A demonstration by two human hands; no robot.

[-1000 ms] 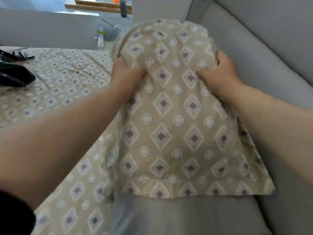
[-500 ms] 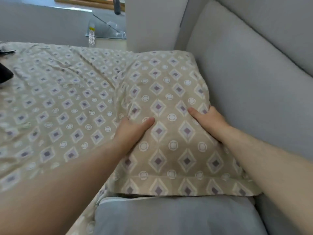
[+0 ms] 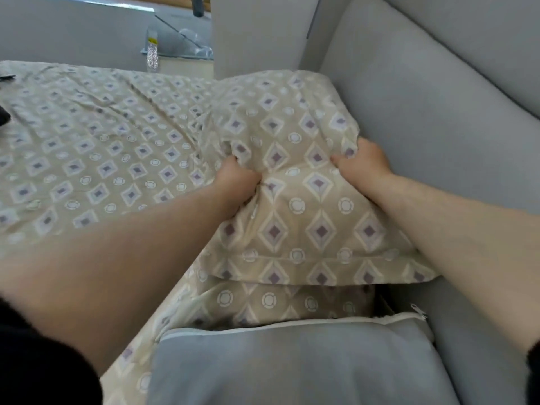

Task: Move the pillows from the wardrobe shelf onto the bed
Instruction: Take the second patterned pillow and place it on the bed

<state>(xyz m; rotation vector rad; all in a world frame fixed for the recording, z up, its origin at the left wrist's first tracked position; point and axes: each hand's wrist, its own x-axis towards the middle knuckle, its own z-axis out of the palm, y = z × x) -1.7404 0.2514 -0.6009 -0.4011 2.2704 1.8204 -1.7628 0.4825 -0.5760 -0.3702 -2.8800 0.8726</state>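
Observation:
A beige pillow (image 3: 295, 220) with a diamond-and-circle print lies at the head of the bed (image 3: 87, 159), against the grey padded headboard (image 3: 432, 135). My left hand (image 3: 236, 185) grips a bunch of its cover on the left side. My right hand (image 3: 362, 162) grips the cover near the pillow's right edge, by the headboard. The fabric is puckered between both hands. A grey pillow (image 3: 292, 363) lies nearer me, just below the beige one. The bed sheet has the same print as the pillow.
A black object (image 3: 4, 115) lies at the bed's far left edge. Beyond the bed stand a grey wall panel (image 3: 257, 33) and a glass-topped surface with a small bottle (image 3: 152, 51).
The pillow came down from upright in the air onto the bed by the headboard. My hands went from flat on it to bunching the cover, and the pillow slid away from the grey one.

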